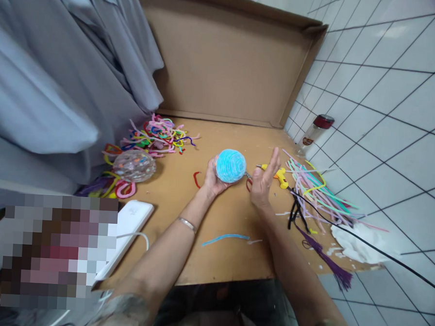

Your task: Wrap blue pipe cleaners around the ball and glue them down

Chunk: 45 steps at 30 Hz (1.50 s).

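A ball wound in blue and white pipe cleaner (231, 166) rests in my left hand (214, 180), which grips it from the left and below. To its right, my right hand (265, 181) is raised with its fingers stretched out, holding nothing. Partly behind that hand lies a yellow glue gun (283, 178), its nozzle showing to the left. Scissors with a red handle (249, 184) lie between my hands, mostly hidden. One loose blue pipe cleaner (226, 238) is on the table nearer to me, and a short red piece (196, 179) sits left of my left hand.
Many coloured pipe cleaners (316, 192) spread at the right, beside a purple tassel (325, 258) and white tissue (359, 243). A tangled pile (160, 133) and a clear speckled ball (134, 166) stand left. A white power strip (130, 231), a jar (316, 131) and a cardboard wall (230, 61) border the table.
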Available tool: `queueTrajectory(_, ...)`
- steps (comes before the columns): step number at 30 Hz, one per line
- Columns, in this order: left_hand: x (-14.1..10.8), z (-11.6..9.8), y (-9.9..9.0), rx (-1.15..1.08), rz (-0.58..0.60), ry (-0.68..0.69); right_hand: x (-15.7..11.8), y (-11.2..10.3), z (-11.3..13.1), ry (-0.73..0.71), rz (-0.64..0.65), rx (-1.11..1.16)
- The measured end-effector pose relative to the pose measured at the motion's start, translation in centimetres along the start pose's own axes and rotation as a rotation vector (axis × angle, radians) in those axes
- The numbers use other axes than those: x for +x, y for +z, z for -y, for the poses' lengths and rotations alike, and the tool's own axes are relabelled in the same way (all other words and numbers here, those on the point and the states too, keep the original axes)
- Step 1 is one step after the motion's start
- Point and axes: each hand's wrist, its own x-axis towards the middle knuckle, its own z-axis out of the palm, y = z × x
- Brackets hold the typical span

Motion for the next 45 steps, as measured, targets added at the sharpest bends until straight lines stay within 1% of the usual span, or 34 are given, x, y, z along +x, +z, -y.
queueTrajectory(3,-0.1,1.1,0.6,0.066,0.001,0.066,-0.5,0.8,-0.2,-0.043,0.189,0.013)
queueTrajectory(4,-0.2,1.3,0.8,0.089,0.013,0.063,-0.7,1.1,-0.3,-0.042,0.235,0.023)
queueTrajectory(6,-0.3,1.7,1.1,0.119,0.012,0.052,-0.8,1.6,-0.6,-0.030,0.231,0.049)
queueTrajectory(11,-0.4,2.0,1.2,0.104,0.017,0.065,-0.9,1.9,-0.7,-0.049,0.146,0.066)
queueTrajectory(14,-0.3,2.1,1.2,0.091,0.011,0.064,-0.7,1.7,-0.4,-0.040,0.159,0.090)
queueTrajectory(17,-0.2,2.0,1.1,0.030,0.008,0.059,-0.4,1.4,-0.5,0.057,0.197,0.206)
queueTrajectory(19,-0.1,1.7,0.9,-0.028,0.019,0.002,-0.2,1.3,-0.8,0.136,0.158,0.282)
queueTrajectory(21,-0.1,1.5,0.8,-0.076,0.023,-0.066,-0.1,1.3,-1.2,0.188,0.133,0.299)
queueTrajectory(23,-0.1,1.4,0.7,-0.100,0.012,-0.070,-0.2,1.5,-1.4,0.222,0.193,0.275)
queueTrajectory(25,0.0,1.6,0.8,-0.105,0.036,-0.034,-0.4,1.9,-1.3,0.253,0.282,0.256)
queueTrajectory(27,0.2,1.8,0.8,-0.086,0.076,-0.011,-0.6,2.1,-0.9,0.264,0.315,0.240)
queueTrajectory(29,0.3,1.8,0.8,-0.036,0.084,0.003,-0.6,2.1,-0.5,0.255,0.282,0.212)
queueTrajectory(30,0.4,1.7,0.7,-0.008,0.069,0.034,-0.5,2.1,-0.4,0.246,0.256,0.185)
queueTrajectory(32,0.4,1.1,0.4,0.047,0.012,0.150,-0.4,1.9,-0.4,0.223,0.215,0.105)
queueTrajectory(34,0.3,0.4,0.0,0.118,-0.020,0.267,-0.3,1.9,-0.7,0.202,0.195,0.018)
queueTrajectory(35,0.3,0.2,-0.1,0.163,-0.022,0.306,-0.3,1.9,-0.9,0.193,0.193,-0.018)
queueTrajectory(37,0.1,-0.1,-0.3,0.270,0.019,0.367,-0.3,1.9,-1.2,0.178,0.208,-0.066)
queueTrajectory(40,0.0,0.3,-0.2,0.436,0.097,0.422,-0.6,1.9,-1.3,0.141,0.241,-0.099)
queueTrajectory(42,-0.1,0.8,-0.1,0.519,0.085,0.462,-0.7,1.9,-1.0,0.100,0.250,-0.113)
queueTrajectory(45,-0.4,1.3,0.2,0.548,0.045,0.524,-0.8,1.9,-0.6,0.065,0.242,-0.135)
